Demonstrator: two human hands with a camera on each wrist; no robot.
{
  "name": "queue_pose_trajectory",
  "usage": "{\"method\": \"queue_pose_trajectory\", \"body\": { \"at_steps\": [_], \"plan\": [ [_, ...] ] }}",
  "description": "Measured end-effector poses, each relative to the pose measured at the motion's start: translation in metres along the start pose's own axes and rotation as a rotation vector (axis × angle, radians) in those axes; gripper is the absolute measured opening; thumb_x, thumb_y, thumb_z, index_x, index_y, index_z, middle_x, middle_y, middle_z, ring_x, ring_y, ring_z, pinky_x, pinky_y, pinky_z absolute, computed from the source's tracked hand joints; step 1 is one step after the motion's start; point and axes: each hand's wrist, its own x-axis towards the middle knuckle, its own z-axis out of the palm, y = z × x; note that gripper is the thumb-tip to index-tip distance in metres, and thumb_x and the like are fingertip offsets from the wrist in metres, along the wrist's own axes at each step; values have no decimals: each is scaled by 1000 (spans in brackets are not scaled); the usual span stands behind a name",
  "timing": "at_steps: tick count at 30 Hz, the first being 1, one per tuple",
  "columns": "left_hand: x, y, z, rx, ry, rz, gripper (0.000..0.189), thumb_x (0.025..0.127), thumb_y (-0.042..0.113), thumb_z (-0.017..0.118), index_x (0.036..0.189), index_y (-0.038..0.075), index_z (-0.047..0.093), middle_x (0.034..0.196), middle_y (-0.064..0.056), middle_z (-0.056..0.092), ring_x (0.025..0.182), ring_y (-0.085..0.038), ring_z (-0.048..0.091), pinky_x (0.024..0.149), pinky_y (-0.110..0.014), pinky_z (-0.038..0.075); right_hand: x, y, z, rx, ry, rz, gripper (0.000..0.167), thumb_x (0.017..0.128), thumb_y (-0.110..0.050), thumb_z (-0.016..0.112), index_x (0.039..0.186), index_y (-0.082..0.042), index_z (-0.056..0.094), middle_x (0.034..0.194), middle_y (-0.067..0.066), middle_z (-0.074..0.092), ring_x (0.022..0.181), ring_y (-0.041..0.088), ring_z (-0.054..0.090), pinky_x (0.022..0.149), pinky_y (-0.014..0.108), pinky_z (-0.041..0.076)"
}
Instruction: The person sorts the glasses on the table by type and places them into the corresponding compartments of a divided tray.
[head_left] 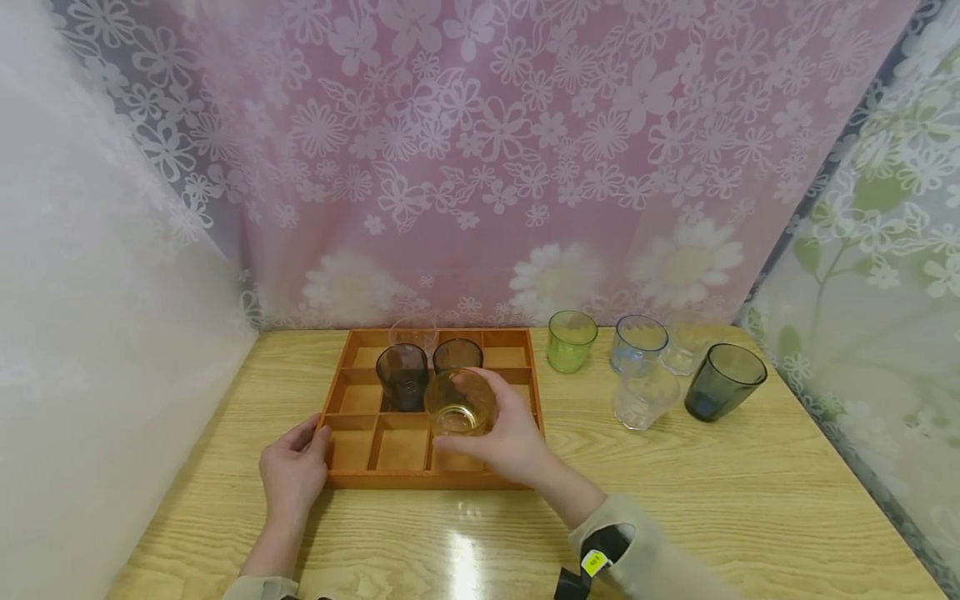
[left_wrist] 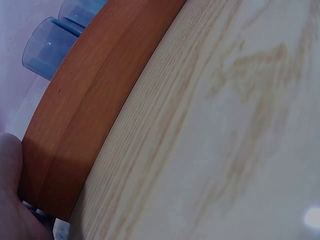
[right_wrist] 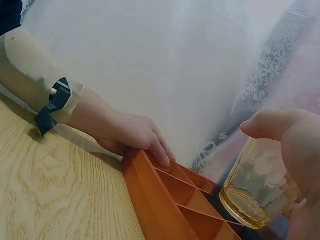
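Note:
An amber glass (head_left: 459, 404) is held by my right hand (head_left: 510, 435), thumb and fingers around its side. It is tilted above the divided wooden tray (head_left: 390, 481), and its base shows in the right wrist view. My left hand (head_left: 294, 468) grips the tray's left side near the front corner; in the right wrist view its fingers reach over the edge. In the tray stand a dark glass (head_left: 402, 379), a second dark glass (head_left: 458, 355) beside it, and a pale pink clear glass (head_left: 413, 335) behind them. The front compartments at left hold nothing.
Right of the tray stand a green glass (head_left: 572, 343), a blue-tinted glass (head_left: 637, 343), a faceted clear glass (head_left: 645, 396), another clear glass (head_left: 681, 350) and a dark grey glass (head_left: 723, 383). A flowered curtain (head_left: 480, 167) borders the wooden table (head_left: 757, 500) at the back.

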Motion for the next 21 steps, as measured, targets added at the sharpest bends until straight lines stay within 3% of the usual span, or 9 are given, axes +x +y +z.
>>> {"method": "queue_pose_trajectory", "body": {
  "at_steps": [6,21],
  "plan": [
    [0,1,0,-2,-2,-1,30,103,6,70,130,-6,72,124,-27,71,115,-35,68,76,-5,50,4,2,12,-34,7,7,85,73,-19,101,145,-14,56,139,2,65,133,18,55,114,45,43],
    [0,0,0,-13,-6,-11,31,103,6,69,131,-6,71,125,-27,71,117,-35,67,77,-6,50,14,11,40,-29,-39,9,87,75,-20,100,148,-12,53,141,4,63,133,17,55,115,43,43]
  ]
}}
